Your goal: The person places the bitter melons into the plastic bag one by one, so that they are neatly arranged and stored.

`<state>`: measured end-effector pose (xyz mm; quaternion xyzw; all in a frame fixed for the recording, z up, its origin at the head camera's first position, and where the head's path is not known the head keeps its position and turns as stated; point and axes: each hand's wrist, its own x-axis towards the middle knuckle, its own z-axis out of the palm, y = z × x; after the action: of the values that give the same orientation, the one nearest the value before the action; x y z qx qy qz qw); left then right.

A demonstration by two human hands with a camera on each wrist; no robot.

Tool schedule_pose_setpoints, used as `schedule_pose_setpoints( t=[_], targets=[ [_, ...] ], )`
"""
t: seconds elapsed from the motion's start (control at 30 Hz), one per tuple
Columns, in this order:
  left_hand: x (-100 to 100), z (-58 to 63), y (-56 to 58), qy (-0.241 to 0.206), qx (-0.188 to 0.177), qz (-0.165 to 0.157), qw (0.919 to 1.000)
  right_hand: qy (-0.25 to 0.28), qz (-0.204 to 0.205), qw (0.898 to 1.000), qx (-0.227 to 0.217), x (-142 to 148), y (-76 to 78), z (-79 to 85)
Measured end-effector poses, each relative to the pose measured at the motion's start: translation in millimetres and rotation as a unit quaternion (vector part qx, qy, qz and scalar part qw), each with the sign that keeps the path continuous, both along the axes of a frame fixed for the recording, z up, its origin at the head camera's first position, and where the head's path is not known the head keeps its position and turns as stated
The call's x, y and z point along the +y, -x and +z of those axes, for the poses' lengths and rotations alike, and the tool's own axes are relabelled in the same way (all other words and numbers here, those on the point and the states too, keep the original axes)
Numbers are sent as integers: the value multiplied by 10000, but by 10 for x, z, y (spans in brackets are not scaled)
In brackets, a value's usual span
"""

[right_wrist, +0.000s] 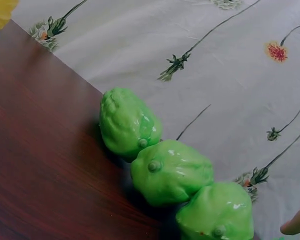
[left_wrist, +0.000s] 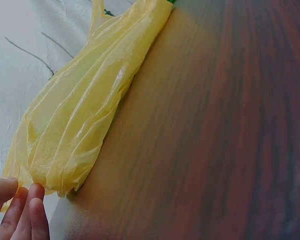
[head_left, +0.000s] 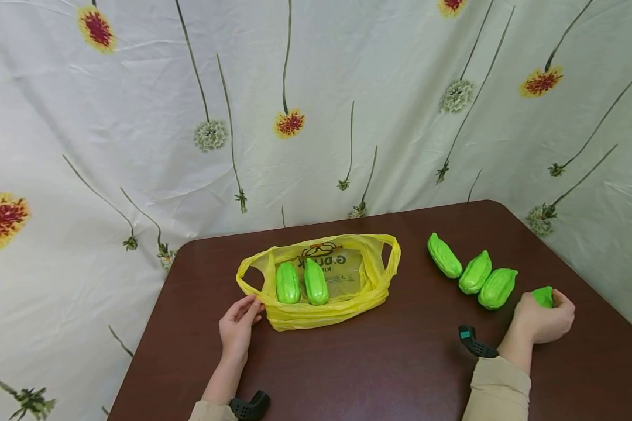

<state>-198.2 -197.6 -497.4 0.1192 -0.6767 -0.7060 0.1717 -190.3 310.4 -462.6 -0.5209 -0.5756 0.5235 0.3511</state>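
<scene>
A yellow plastic bag (head_left: 321, 318) lies on the table with its mouth spread wide; two green bitter melons (head_left: 287, 283) rest inside it. At the bag's left corner, my left hand (head_left: 237, 327) pinches the edge between thumb and fingers; the left wrist view shows those fingers (left_wrist: 36, 192) against the crumpled yellow plastic (left_wrist: 80, 125). My right hand (head_left: 545, 318) grips another bitter melon (head_left: 543, 296) at the far right, its lower part hidden by the hand. Three more bitter melons (head_left: 475, 272) lie in a slanting row left of that hand, large in the right wrist view (right_wrist: 172, 172).
The dark brown table (head_left: 395, 362) reaches back to a white flower-printed cloth (head_left: 316, 76), which hangs behind it and along its right side. Bare table top lies between the bag and the row. Each wrist wears a black device (head_left: 476, 342).
</scene>
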Motion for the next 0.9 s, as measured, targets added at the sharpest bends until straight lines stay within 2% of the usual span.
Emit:
schedule_pose_setpoints(
  t=[0.2, 0.43, 0.73, 0.9],
  targets=[
    [-2, 2, 2, 33, -26, -15, 10000, 214, 142, 9997, -3, 8, 1, -50],
    [-2, -4, -1, 81, -39, -40, 10000, 245, 156, 9987, 425, 0, 5, -23],
    [-6, -3, -5, -26, 63, -40, 10000, 232, 372, 9927, 1125, -118, 35, 196],
    [-1, -7, -4, -26, 67, -40, 10000, 266, 589, 9897, 1276, -211, 55, 295]
  ],
)
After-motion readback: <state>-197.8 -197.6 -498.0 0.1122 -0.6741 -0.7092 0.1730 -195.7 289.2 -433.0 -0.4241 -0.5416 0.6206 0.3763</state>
